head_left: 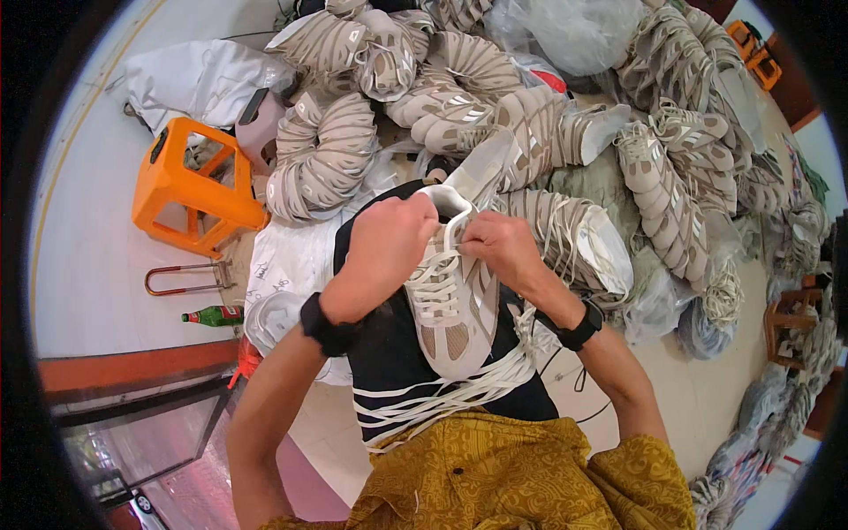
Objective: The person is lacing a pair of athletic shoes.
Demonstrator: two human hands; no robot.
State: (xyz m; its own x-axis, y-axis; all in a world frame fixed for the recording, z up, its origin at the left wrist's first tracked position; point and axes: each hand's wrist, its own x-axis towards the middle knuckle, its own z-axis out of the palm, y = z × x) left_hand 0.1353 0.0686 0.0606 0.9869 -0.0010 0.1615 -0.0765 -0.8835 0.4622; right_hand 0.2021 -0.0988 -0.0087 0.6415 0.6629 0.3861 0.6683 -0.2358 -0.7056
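A beige and white sneaker (455,318) lies across my lap, its toe toward me and white shoelaces (435,284) criss-crossed over the tongue. My left hand (386,252) is closed at the left side of the collar, gripping the sneaker; its fingertips are partly hidden. At the right edge of the upper eyelets, my right hand (505,252) pinches a white lace between thumb and fingers. Loose white laces (459,389) are spread in strands over the dark cloth on my thighs, below the sneaker's toe.
Bundles of nested beige shoe uppers (322,155) are heaped ahead and to the right (662,190). On the left stand an orange plastic stool (199,190), a U-shaped metal lock (187,278) and a green bottle (214,315) lying down. Clear plastic bags (574,31) rest among the piles.
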